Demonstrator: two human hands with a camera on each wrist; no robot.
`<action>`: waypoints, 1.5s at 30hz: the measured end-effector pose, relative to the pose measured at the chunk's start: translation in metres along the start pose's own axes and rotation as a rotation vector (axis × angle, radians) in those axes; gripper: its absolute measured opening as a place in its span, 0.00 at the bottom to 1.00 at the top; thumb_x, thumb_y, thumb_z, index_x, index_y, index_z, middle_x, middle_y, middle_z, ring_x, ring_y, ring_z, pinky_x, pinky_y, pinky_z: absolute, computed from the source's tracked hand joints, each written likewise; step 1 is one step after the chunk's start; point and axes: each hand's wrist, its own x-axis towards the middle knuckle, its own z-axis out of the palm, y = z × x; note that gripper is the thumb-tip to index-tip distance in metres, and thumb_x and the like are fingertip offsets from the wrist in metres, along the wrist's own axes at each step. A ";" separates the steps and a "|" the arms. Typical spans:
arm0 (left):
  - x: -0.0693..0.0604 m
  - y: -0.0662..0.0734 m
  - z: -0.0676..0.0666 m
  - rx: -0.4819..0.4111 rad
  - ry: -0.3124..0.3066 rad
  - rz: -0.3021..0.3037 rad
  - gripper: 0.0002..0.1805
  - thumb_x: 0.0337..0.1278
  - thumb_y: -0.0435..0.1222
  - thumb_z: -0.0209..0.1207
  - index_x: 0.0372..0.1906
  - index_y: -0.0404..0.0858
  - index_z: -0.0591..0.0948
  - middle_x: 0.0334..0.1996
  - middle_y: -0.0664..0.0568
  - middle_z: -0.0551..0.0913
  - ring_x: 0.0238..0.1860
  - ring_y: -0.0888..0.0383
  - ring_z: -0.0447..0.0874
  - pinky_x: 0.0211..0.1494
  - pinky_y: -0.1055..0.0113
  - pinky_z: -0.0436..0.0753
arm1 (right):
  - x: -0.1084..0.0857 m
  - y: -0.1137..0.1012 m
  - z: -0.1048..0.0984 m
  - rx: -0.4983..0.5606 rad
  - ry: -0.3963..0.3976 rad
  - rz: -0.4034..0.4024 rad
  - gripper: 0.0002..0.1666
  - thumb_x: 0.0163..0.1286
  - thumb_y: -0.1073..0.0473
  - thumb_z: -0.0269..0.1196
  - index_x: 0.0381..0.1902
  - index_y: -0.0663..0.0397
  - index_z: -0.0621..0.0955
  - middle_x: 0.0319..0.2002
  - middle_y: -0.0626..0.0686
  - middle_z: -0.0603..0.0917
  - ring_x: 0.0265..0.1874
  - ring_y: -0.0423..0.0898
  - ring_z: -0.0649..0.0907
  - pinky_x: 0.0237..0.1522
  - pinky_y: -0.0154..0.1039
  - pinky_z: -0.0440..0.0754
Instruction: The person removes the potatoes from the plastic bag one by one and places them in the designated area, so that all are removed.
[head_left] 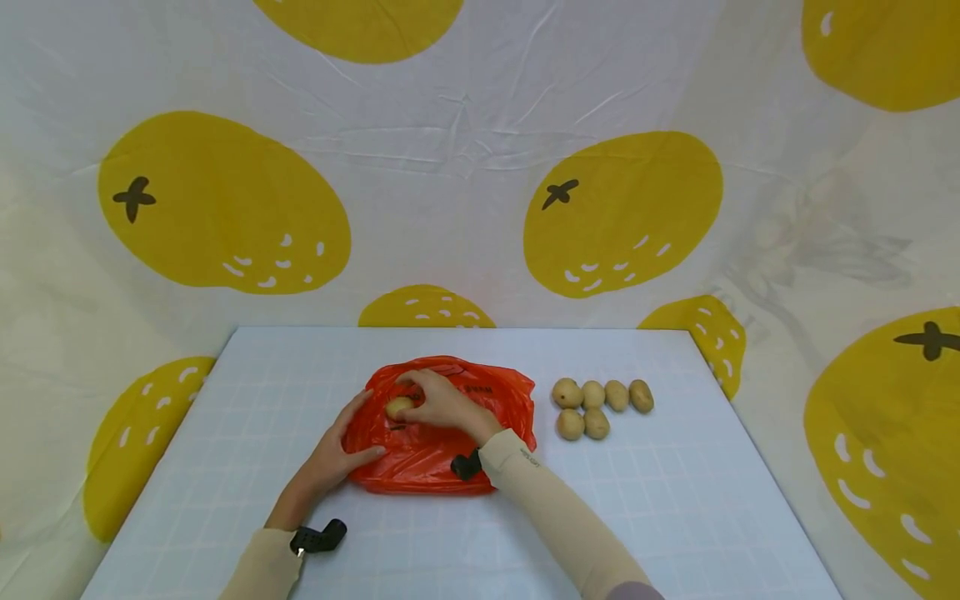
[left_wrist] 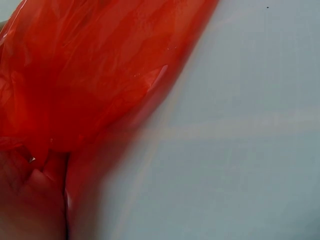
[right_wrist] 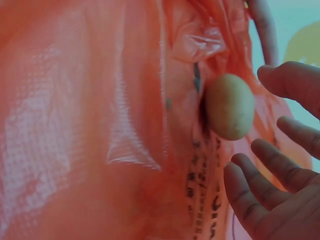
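A red plastic bag (head_left: 450,467) with dark printing lies flat and crumpled on the table. On its upper left part sits a small potato (head_left: 400,407), pale and rounded in the right wrist view. My right hand (head_left: 442,402) reaches over the bag to this potato. Seen from the right wrist, its fingers (right_wrist: 275,162) are spread around the potato with a gap between. My left hand (head_left: 335,450) rests along the bag's left edge, thumb and fingers extended apart. The left wrist view shows only a part of that hand (left_wrist: 35,200) against the red plastic; its fingertips are hidden there.
To the right of the bag, several potatoes (head_left: 593,395) lie in two short rows on the white table (head_left: 660,500). A sheet (head_left: 465,208) with large yellow fruit prints hangs behind and around the table. Each wrist wears a black device (head_left: 322,536).
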 end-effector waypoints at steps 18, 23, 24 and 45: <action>0.001 0.000 0.001 0.018 -0.005 0.001 0.55 0.57 0.43 0.72 0.83 0.52 0.52 0.84 0.44 0.48 0.81 0.34 0.48 0.74 0.30 0.64 | 0.006 0.016 0.014 0.016 0.002 -0.007 0.29 0.71 0.52 0.69 0.67 0.54 0.78 0.61 0.50 0.83 0.52 0.40 0.81 0.57 0.31 0.82; 0.001 0.001 0.001 0.007 -0.009 0.005 0.54 0.56 0.43 0.72 0.83 0.51 0.53 0.84 0.43 0.49 0.81 0.33 0.48 0.74 0.29 0.63 | 0.006 0.015 0.014 0.008 0.003 -0.010 0.27 0.71 0.55 0.69 0.65 0.55 0.79 0.59 0.50 0.84 0.51 0.40 0.81 0.56 0.30 0.82; 0.001 0.001 0.001 0.005 -0.010 0.007 0.54 0.56 0.43 0.72 0.83 0.51 0.53 0.84 0.43 0.49 0.81 0.33 0.48 0.74 0.29 0.63 | 0.006 0.015 0.015 0.007 0.005 -0.013 0.27 0.71 0.56 0.69 0.65 0.56 0.79 0.58 0.50 0.84 0.50 0.40 0.81 0.56 0.30 0.82; -0.002 0.004 -0.001 0.009 -0.005 0.003 0.54 0.57 0.43 0.72 0.83 0.52 0.53 0.84 0.43 0.48 0.81 0.33 0.47 0.74 0.29 0.62 | 0.006 0.015 0.014 0.054 0.045 -0.040 0.21 0.68 0.60 0.71 0.58 0.55 0.83 0.53 0.49 0.85 0.45 0.39 0.81 0.49 0.27 0.82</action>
